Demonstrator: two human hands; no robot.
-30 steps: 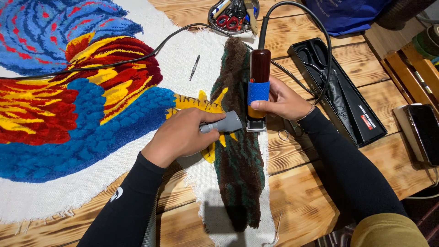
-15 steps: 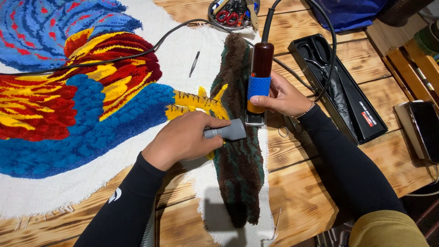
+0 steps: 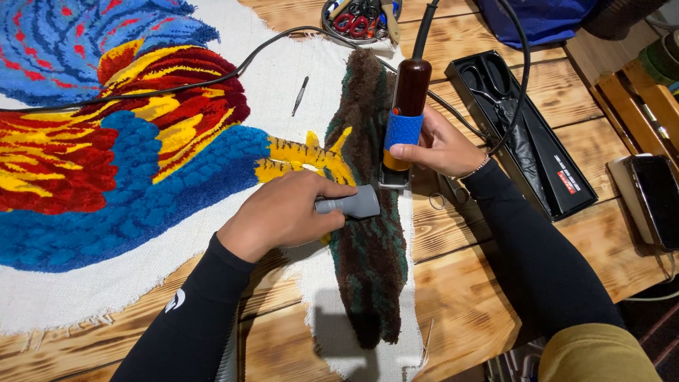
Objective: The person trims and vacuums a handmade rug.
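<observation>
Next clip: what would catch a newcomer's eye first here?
The vivid tufted rug, red, yellow and blue, fills the left of the wooden table. At centre, the right hand grips a corded brown clipper upright on a dark brown-green pile strip, while the left hand holds a grey nozzle beside it.

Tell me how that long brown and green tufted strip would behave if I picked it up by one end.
The brown and green tufted strip would probably droop and fold, since it is pile on thin white backing cloth lying limp on the wooden table. The thick pile suggests some weight for its size. It seems unlikely to slip, as pile and frayed cloth edges look grippy.
</observation>
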